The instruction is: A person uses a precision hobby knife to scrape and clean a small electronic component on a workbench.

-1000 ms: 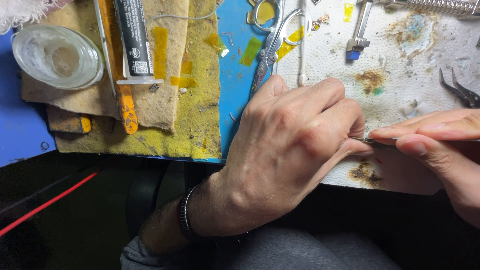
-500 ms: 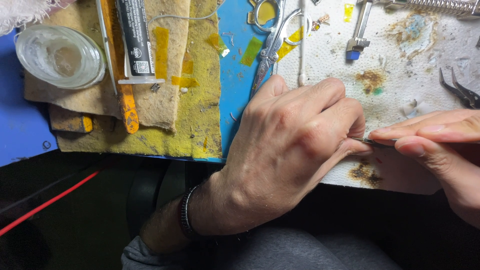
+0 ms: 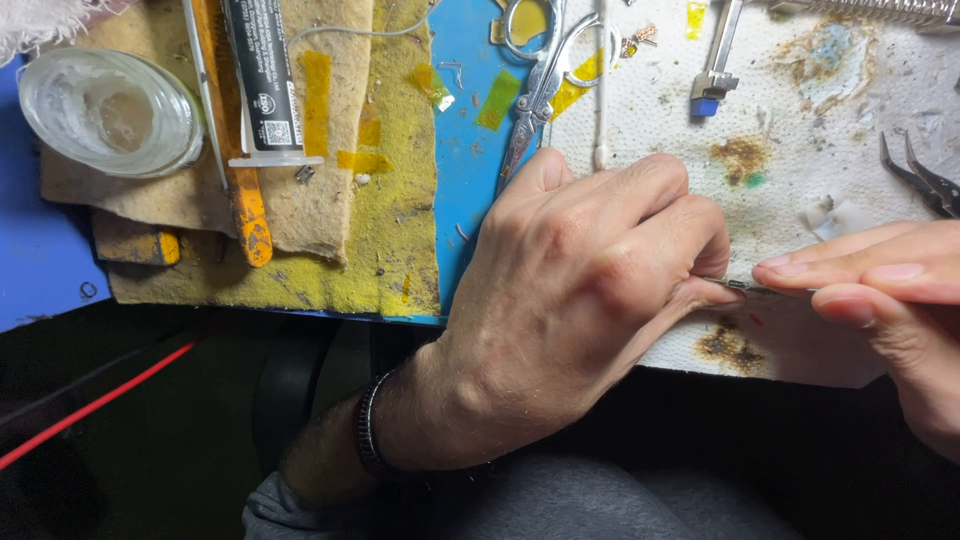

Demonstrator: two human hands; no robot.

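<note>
Where the head view reaches the bench's far left corner, a round clear glass dish (image 3: 110,110) sits on a tan cloth (image 3: 330,215); it holds only a cloudy whitish film, and whether that film is wet or dry cannot be made out. Beside it on the cloth lies a black syringe-shaped tube (image 3: 262,80), its top cut off by the frame edge, next to an orange-handled tool (image 3: 240,200) likewise cut off above.

Nearer the middle, the left hand (image 3: 580,300) rests on the edge of a stained white paper towel (image 3: 800,130), its fingers curled together and pinched on one end of a thin metal piece (image 3: 745,287). Only a short sliver of that piece shows between the two hands, so its kind cannot be told. The right hand (image 3: 890,300) meets it from the other side, fingertips (image 3: 800,272) pressed close together on the piece; the rest of this hand runs out of frame at the right.

Small silver scissors (image 3: 535,90) lie on the blue mat (image 3: 470,200) just above the left hand, blades partly hidden behind the knuckles. A white cotton swab (image 3: 602,90) lies beside them. Dark pliers (image 3: 925,180) poke in from the right edge, only their tips visible. A red wire (image 3: 95,405) crosses the dark space below the bench.
</note>
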